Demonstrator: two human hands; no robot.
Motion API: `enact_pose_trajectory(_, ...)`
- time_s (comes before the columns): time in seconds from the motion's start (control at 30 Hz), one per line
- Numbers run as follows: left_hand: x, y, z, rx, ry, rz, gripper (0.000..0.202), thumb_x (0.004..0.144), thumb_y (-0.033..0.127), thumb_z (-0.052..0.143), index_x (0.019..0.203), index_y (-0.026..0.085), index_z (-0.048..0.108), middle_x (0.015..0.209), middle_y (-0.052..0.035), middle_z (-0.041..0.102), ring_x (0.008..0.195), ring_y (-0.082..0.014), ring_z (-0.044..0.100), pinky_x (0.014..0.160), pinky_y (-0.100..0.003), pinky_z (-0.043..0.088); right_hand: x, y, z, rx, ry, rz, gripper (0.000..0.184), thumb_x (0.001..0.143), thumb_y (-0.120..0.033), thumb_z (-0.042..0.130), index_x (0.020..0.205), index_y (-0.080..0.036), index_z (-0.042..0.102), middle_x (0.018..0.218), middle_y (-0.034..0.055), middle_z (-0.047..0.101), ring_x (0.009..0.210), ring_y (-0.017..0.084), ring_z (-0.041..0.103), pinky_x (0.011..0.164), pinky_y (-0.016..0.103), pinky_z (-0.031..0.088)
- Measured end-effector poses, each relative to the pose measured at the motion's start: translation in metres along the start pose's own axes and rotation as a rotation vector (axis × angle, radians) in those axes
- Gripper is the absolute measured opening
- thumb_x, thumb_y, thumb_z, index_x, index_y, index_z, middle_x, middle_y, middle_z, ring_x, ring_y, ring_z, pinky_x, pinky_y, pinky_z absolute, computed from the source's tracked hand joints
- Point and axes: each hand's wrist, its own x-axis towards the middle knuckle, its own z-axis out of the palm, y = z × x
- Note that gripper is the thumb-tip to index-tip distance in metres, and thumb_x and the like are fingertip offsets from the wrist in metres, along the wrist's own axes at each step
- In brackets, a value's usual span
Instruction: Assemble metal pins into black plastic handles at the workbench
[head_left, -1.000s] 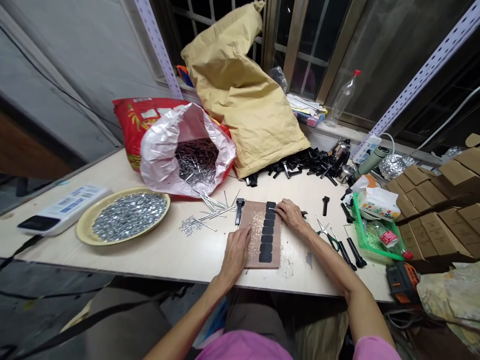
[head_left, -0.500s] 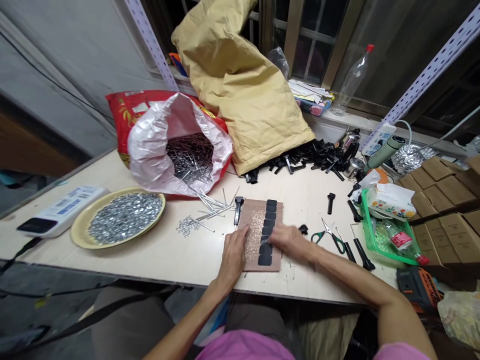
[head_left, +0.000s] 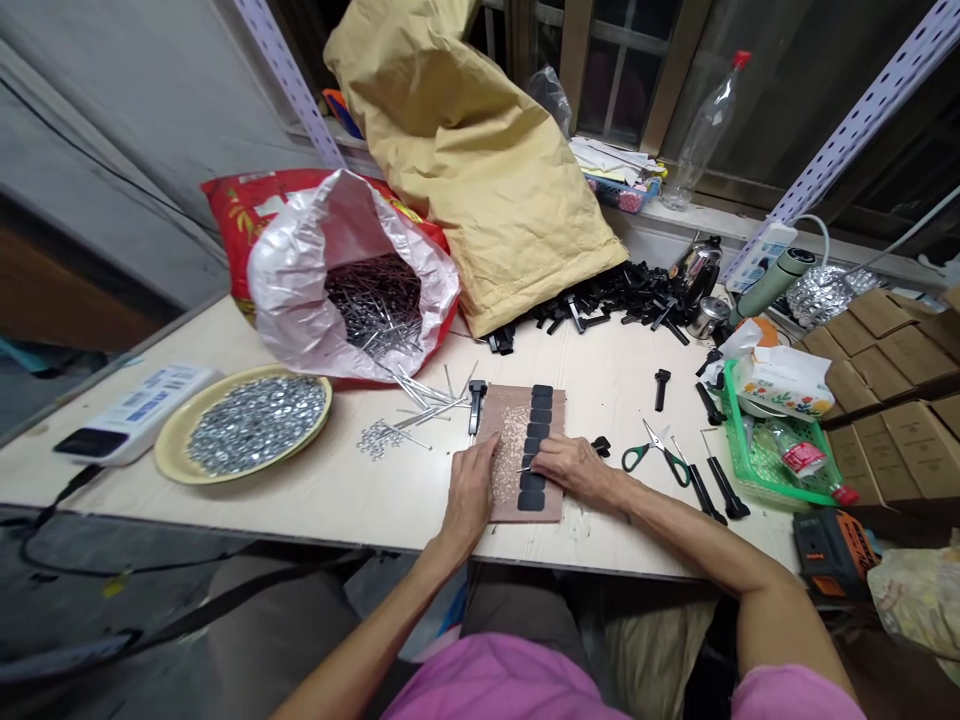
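Observation:
A brown board (head_left: 507,400) lies flat on the table, with a column of black rounded pads (head_left: 541,404) along its right side and pale specks across its middle. My left hand (head_left: 471,488) grips the board's left edge, its fingers close together on top. Over the pads, my right hand (head_left: 574,466) is pinched on a thin, light pin-like piece (head_left: 524,470) whose tip points left; its exact kind is unclear. A black-headed part with a metal shaft (head_left: 477,405) lies beside the board's upper left corner.
Left are loose metal rods (head_left: 421,412), a yellow dish of small metal pieces (head_left: 171,458) and an open red sack of rods (head_left: 225,215). Behind, a tan sack (head_left: 517,190) stands over black parts (head_left: 637,295). Green-handled scissors (head_left: 655,452) and a green basket (head_left: 765,485) are right.
My right hand was blurred over the pads; now it is steadier there, with the thin piece showing at its fingertips. My left hand stays at the board's edge. The view has shifted slightly.

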Motion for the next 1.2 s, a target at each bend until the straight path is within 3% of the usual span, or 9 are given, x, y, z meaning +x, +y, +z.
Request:
enact_pose_trajectory(0.13, 0.002, 0.003, -0.003, 0.002, -0.009, -0.022, 0.049, 0.082, 0.002, 0.03, 0.126, 0.017, 0.046, 0.105, -0.011, 0.064, 0.089, -0.0235, 0.056, 0.081, -0.039, 0.042, 0.004, -0.001, -0.011, 0.07, -0.06, 0.1, 0.025, 0.095, -0.026, 0.044, 0.082, -0.016, 0.062, 0.081, 0.0051, 0.061, 0.076, 0.015, 0.052, 0.061, 0.023, 0.037)
enact_pose_trajectory(0.23, 0.002, 0.006, -0.006, -0.017, -0.014, -0.025, 0.049, 0.081, 0.001, 0.03, 0.124, 0.017, 0.048, 0.107, -0.0113, 0.063, 0.09, -0.0235, 0.055, 0.082, -0.039, 0.042, -0.021, -0.01, -0.042, 0.207, -0.184, 0.21, 0.02, 0.091, -0.025, 0.05, 0.08, -0.016, 0.064, 0.079, 0.0042, 0.062, 0.071, 0.014, 0.054, 0.061, 0.022, 0.038)
enact_pose_trajectory(0.43, 0.003, 0.01, -0.005, -0.061, -0.034, -0.049, 0.061, 0.071, -0.007, 0.029, 0.124, 0.016, 0.048, 0.106, -0.0103, 0.063, 0.093, -0.0235, 0.054, 0.084, -0.041, 0.043, -0.177, -0.067, -0.128, 0.498, -0.775, 0.677, 0.017, 0.078, -0.028, 0.057, 0.068, -0.024, 0.07, 0.059, 0.0007, 0.063, 0.054, 0.014, 0.057, 0.049, 0.021, 0.037)
enact_pose_trajectory(0.53, 0.005, 0.014, -0.003, -0.097, -0.006, -0.05, 0.057, 0.073, -0.007, 0.03, 0.122, 0.015, 0.051, 0.103, -0.0104, 0.063, 0.091, -0.023, 0.054, 0.084, -0.041, 0.045, -0.216, -0.071, -0.147, 0.246, -0.73, 0.871, 0.011, 0.073, -0.032, 0.062, 0.072, -0.028, 0.072, 0.07, 0.0063, 0.069, 0.066, 0.019, 0.063, 0.059, 0.026, 0.044)
enact_pose_trajectory(0.63, 0.007, 0.016, -0.006, -0.169, 0.064, -0.045, 0.042, 0.082, 0.0, 0.034, 0.114, 0.016, 0.055, 0.1, -0.0101, 0.065, 0.091, -0.0221, 0.056, 0.083, -0.041, 0.048, -0.167, -0.061, -0.139, 0.135, -0.578, 0.748, 0.023, 0.083, -0.037, 0.051, 0.088, -0.028, 0.071, 0.086, 0.0092, 0.07, 0.08, 0.023, 0.064, 0.071, 0.032, 0.046)
enact_pose_trajectory(0.8, 0.003, 0.001, -0.032, -0.235, 0.172, -0.142, 0.024, 0.089, 0.016, 0.04, 0.106, 0.019, 0.057, 0.095, -0.0081, 0.064, 0.091, -0.0204, 0.06, 0.079, -0.037, 0.051, 0.013, -0.044, -0.079, -0.013, -0.336, 0.391, 0.029, 0.095, -0.024, 0.038, 0.086, -0.02, 0.066, 0.081, 0.0063, 0.065, 0.071, 0.017, 0.059, 0.064, 0.026, 0.042)
enact_pose_trajectory(0.9, -0.001, -0.02, -0.052, -0.204, 0.226, -0.224, 0.022, 0.09, 0.021, 0.04, 0.101, 0.019, 0.059, 0.09, -0.0073, 0.065, 0.086, -0.02, 0.061, 0.075, -0.035, 0.051, 0.091, -0.028, -0.043, -0.248, -0.283, 0.139, 0.022, 0.091, -0.009, 0.044, 0.091, -0.019, 0.063, 0.093, 0.008, 0.063, 0.083, 0.019, 0.054, 0.064, 0.028, 0.039)
enact_pose_trajectory(1.07, 0.001, -0.048, -0.071, -0.096, 0.257, -0.286, 0.021, 0.09, 0.023, 0.04, 0.095, 0.02, 0.061, 0.087, -0.0064, 0.065, 0.084, -0.0207, 0.06, 0.074, -0.035, 0.05, 0.146, -0.01, -0.02, -0.355, -0.435, -0.328, 0.016, 0.089, -0.009, 0.05, 0.084, -0.018, 0.063, 0.091, 0.0064, 0.063, 0.087, 0.019, 0.05, 0.067, 0.03, 0.036)
enact_pose_trajectory(1.2, 0.014, -0.056, -0.071, 0.029, 0.206, -0.256, 0.022, 0.09, 0.021, 0.041, 0.091, 0.019, 0.062, 0.082, -0.0065, 0.063, 0.078, -0.0215, 0.056, 0.07, -0.035, 0.049, 0.159, -0.008, -0.02, -0.427, -0.537, -0.457, 0.017, 0.088, -0.009, 0.051, 0.078, -0.016, 0.063, 0.077, 0.0048, 0.064, 0.08, 0.018, 0.054, 0.069, 0.031, 0.037)
